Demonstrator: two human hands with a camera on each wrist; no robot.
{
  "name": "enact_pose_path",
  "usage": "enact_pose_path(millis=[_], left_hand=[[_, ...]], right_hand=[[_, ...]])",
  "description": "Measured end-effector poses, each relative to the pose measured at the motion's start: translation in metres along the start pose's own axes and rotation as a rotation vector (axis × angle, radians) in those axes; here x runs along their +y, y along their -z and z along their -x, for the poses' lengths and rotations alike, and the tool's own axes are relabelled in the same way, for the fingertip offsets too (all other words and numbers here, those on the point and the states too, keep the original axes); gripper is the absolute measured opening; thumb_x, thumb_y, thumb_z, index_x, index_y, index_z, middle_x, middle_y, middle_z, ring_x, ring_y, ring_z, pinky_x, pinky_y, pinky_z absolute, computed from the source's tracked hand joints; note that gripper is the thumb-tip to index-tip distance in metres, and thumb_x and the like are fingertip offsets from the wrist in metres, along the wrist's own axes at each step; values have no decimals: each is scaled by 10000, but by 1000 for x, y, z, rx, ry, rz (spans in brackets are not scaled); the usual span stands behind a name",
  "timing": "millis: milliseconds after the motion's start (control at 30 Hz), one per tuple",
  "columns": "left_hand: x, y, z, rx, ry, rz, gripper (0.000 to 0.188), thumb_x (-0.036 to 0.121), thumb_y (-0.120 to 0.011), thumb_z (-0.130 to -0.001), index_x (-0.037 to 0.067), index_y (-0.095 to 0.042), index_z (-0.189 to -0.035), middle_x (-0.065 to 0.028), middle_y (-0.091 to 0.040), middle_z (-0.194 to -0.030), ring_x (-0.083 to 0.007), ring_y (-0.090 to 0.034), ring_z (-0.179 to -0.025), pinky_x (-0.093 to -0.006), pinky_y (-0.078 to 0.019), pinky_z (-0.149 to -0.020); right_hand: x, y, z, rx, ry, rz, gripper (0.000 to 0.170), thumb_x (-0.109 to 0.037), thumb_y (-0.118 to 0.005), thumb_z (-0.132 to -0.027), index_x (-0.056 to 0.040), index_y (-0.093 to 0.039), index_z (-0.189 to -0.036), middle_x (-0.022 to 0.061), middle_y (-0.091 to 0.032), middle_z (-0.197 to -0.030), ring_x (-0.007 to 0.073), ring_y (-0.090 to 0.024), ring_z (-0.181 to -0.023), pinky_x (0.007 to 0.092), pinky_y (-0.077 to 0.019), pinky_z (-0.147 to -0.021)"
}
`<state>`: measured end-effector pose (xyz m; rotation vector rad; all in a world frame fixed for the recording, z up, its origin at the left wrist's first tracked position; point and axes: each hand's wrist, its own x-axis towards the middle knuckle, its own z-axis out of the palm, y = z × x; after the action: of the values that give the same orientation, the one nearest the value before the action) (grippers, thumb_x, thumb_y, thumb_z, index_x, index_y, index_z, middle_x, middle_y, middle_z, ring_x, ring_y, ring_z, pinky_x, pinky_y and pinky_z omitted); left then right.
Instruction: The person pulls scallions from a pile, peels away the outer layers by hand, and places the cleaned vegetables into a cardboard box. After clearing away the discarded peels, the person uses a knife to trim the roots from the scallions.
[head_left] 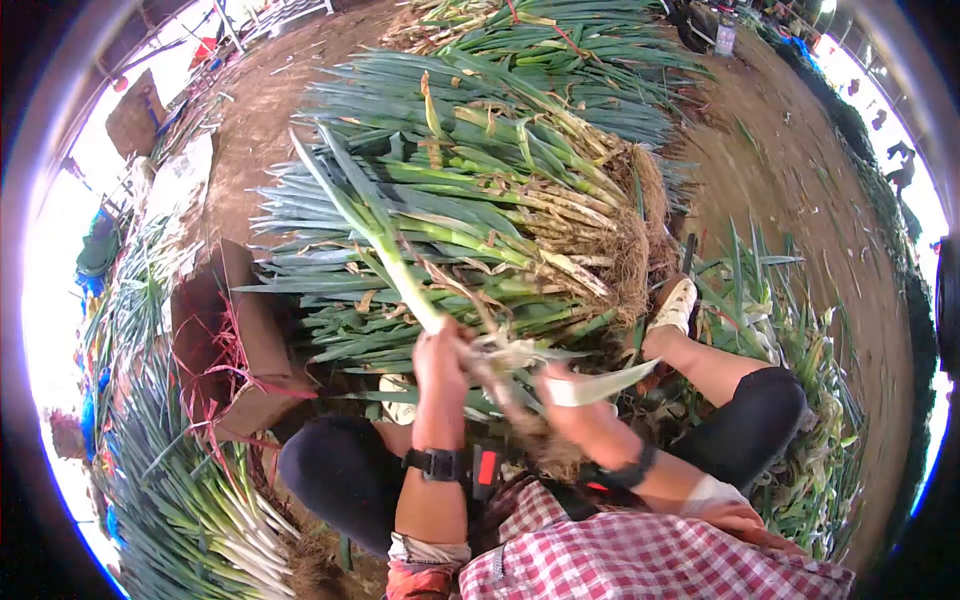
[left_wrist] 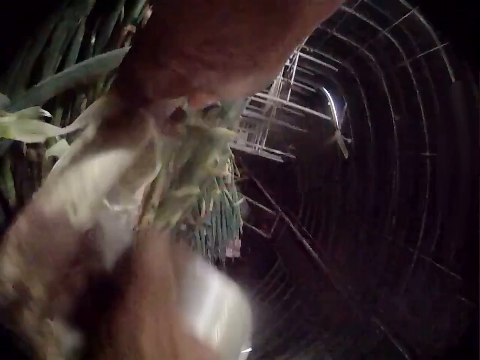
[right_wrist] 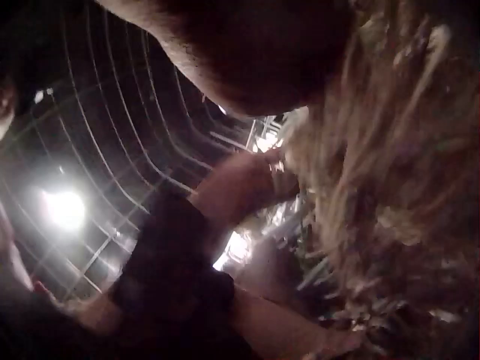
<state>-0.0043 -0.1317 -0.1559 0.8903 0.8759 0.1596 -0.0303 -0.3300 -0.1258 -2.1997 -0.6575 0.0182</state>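
Observation:
A long green onion (head_left: 385,240) slants up and to the left in the head view, gripped near its pale lower stem by the left hand (head_left: 440,370). Its root end (head_left: 525,415) hangs blurred between the two hands. The right hand (head_left: 580,405), also blurred, pinches a pale leaf strip (head_left: 615,384) that sticks out to the right. In the left wrist view the left hand (left_wrist: 210,49) is above the whitish stem (left_wrist: 94,180). Brown roots (right_wrist: 390,150) fill the right side of the right wrist view, beside the right hand (right_wrist: 255,52); its fingertips are hidden there.
A large pile of green onions (head_left: 480,200) lies ahead, roots to the right. An open cardboard box (head_left: 265,330) with red ties (head_left: 225,350) stands at left, above more onions (head_left: 230,520). Loose leaf scraps (head_left: 810,400) lie at right, past the person's bent knee (head_left: 750,410).

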Motion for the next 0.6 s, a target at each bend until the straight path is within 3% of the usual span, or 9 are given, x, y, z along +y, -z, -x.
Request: enact_pose_path(millis=[100,167,233,267,300,367,433,467,600], left_hand=[[10,36,-38,-137,-23,310,175,207,-486,-867,33,-501,-859,-52,-512,-683,-185,-503,-586,-358,-459,-557],[30,6,-1,-198,56,423,129,161,-491,-864,33,-511,-872,-54,-495,-728,-176,-493,-649,-301,-437,-575],[25,-5,8,-204,84,487,138,168,-482,-868,33,-509,-879,-49,-489,-725,-183,-487,-659,-309,-431,-601],[19,-4,10,-262,51,501,138,166,-479,-867,31,-504,-886,-57,-487,-734,-190,-482,-659,-313,-430,-599],[13,-2,10,-264,57,498,138,166,-479,-867,31,-504,-886,-57,-487,-734,-190,-482,-659,-313,-430,-599],[6,2,3,-260,64,453,140,159,-476,-866,24,-497,-893,-68,-485,-746,-190,-483,-676,-312,-429,-605],[2,0,3,-333,63,470,163,181,-467,-870,21,-473,-901,-68,-496,-758,-198,-491,-718,-309,-425,-673],[6,-3,10,-281,103,444,174,177,-467,-869,12,-484,-920,-78,-509,-813,-203,-503,-753,-309,-426,-705],[22,-1,23,-263,146,450,277,249,-428,-890,1,-485,-1000,-115,-549,-976,-222,-533,-899,-359,-425,-822]], right_hand=[[46,66,36,-106,-291,154,158,-158,-494,-819,-32,-582,-856,124,-553,-594,253,-551,-537,355,-428,-496],[64,88,38,-356,-878,-321,286,-255,-574,-791,12,-571,-893,154,-578,-647,261,-573,-622,369,-442,-569],[47,92,16,-521,-483,84,400,-309,-654,-725,9,-559,-948,162,-590,-709,273,-577,-635,371,-446,-577],[44,82,14,-309,-188,225,566,-351,-709,-663,4,-510,-1056,164,-586,-751,274,-574,-655,358,-455,-607],[37,65,4,-181,-324,17,655,-358,-705,-672,9,-439,-1145,180,-588,-815,289,-587,-722,355,-463,-642],[14,42,-32,-4,-37,-25,648,-162,-701,-710,-16,-355,-1238,148,-535,-1094,189,-551,-948,316,-451,-774],[-11,17,-74,-111,118,-273,659,-175,-636,-775,-3,-271,-1296,167,-414,-1259,247,-481,-1079,337,-407,-865],[-18,-3,-86,-145,35,-425,710,-341,-624,-762,71,-308,-1247,260,-462,-1149,298,-498,-1042,350,-379,-881],[-26,-37,-108,-697,-130,-702,586,-400,-462,-864,59,-372,-1217,189,-513,-1080,197,-496,-971,295,-381,-858]])
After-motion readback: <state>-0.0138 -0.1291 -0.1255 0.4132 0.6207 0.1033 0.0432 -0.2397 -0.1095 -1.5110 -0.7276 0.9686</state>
